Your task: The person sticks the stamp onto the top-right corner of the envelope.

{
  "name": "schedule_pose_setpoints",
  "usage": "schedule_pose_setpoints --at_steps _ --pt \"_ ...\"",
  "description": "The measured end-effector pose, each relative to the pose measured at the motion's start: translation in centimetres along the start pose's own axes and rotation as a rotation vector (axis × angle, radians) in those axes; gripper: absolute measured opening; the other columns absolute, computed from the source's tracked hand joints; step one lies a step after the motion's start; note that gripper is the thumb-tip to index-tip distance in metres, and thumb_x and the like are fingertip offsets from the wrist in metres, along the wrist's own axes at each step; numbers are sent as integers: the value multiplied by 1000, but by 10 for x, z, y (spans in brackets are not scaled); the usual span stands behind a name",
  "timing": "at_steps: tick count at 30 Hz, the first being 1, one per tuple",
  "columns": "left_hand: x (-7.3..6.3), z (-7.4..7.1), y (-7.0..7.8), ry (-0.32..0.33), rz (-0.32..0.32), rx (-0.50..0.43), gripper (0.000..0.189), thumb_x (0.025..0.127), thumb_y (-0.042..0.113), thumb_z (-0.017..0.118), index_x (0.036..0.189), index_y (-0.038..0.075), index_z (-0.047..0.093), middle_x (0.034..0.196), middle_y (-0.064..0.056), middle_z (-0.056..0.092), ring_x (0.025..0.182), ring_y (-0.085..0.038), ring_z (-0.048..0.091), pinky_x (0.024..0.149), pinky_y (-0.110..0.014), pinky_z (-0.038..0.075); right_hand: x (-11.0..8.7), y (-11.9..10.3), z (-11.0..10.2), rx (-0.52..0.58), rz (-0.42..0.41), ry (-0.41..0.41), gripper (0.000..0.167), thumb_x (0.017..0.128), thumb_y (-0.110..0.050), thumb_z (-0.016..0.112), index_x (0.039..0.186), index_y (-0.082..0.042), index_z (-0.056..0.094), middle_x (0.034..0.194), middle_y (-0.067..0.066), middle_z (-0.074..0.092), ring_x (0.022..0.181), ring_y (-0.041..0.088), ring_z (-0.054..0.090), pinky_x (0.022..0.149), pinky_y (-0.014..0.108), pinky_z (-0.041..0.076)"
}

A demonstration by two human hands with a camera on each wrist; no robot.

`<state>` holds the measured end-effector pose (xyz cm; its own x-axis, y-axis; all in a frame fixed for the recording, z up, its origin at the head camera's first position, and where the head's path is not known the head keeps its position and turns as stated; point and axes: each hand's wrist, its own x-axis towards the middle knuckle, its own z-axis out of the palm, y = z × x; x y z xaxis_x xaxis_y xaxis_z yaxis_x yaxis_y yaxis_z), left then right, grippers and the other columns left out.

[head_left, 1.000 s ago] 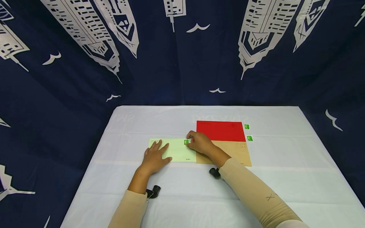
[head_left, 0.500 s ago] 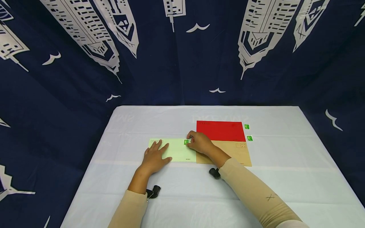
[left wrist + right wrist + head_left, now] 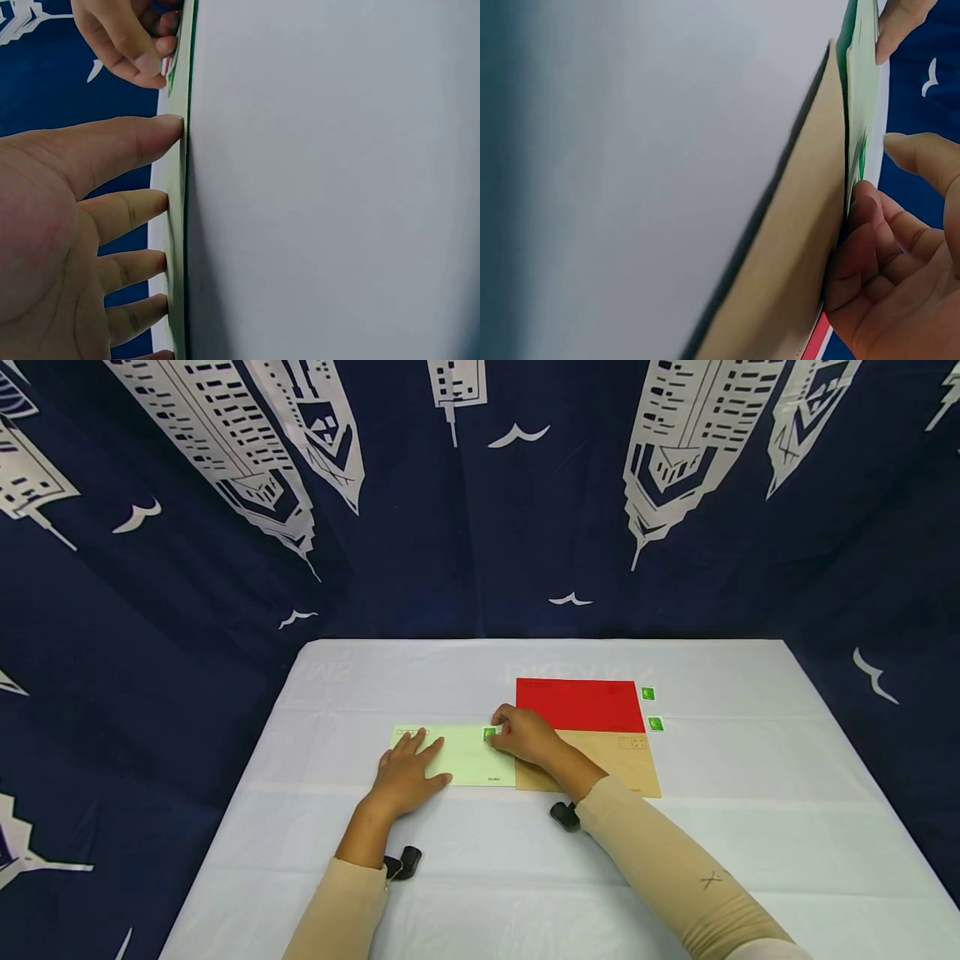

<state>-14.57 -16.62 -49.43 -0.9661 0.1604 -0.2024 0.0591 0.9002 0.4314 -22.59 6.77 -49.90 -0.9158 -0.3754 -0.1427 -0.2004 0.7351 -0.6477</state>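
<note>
From where I'm standing, left hand (image 3: 405,782)'s spread over the pale green envelope (image 3: 476,767), right hand (image 3: 528,739)'s curled at the green stamp (image 3: 488,732) on its far right corner. Pinching? Can't tell. Only the head view gets two more stamps (image 3: 648,693) beside the red envelope (image 3: 576,704); only left wrist catches a red-and-white sliver (image 3: 166,66).

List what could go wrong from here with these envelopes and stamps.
The stamp by the right hand, which partly hides it, could end up crooked. The green envelope might slide if the left hand, resting spread on it, shifts. The brown envelope could get nudged, lying partly beneath the right hand.
</note>
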Motion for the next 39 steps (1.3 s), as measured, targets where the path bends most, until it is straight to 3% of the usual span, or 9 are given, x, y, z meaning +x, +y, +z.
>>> schedule_pose_setpoints --at_steps 6,14,22,30,39 --pt "1 -2 2 -1 -6 -8 65 96 40 67 153 18 47 167 -16 28 157 -41 16 122 -67 18 -2 -1 -1 13 16 8 29 95 -29 70 116 -9 64 84 3 63 71 16 55 63 25 44" --pt "9 2 4 110 -12 -26 53 95 34 69 143 14 59 157 -18 44 149 -40 33 113 -65 30 -1 -1 -4 84 56 26 28 97 -30 66 117 -10 62 91 5 65 78 18 57 65 25 46" --pt "18 2 7 200 -47 -54 44 96 32 68 135 10 66 147 -18 53 143 -41 39 113 -62 32 -3 1 -8 148 22 65 19 99 -25 61 110 -10 65 89 4 65 77 17 57 66 24 46" --pt "14 1 15 279 -7 -112 44 96 27 68 135 6 65 147 -19 54 145 -40 39 114 -61 31 -11 2 -14 175 -16 148 14 98 -19 61 106 -11 68 88 5 64 77 18 56 67 25 46" --pt "8 2 27 349 52 -166 42 97 23 67 135 4 65 146 -16 57 143 -37 45 116 -58 35 -25 4 -21 245 -6 159 14 100 -20 61 108 -11 67 94 5 64 85 18 59 73 22 49"
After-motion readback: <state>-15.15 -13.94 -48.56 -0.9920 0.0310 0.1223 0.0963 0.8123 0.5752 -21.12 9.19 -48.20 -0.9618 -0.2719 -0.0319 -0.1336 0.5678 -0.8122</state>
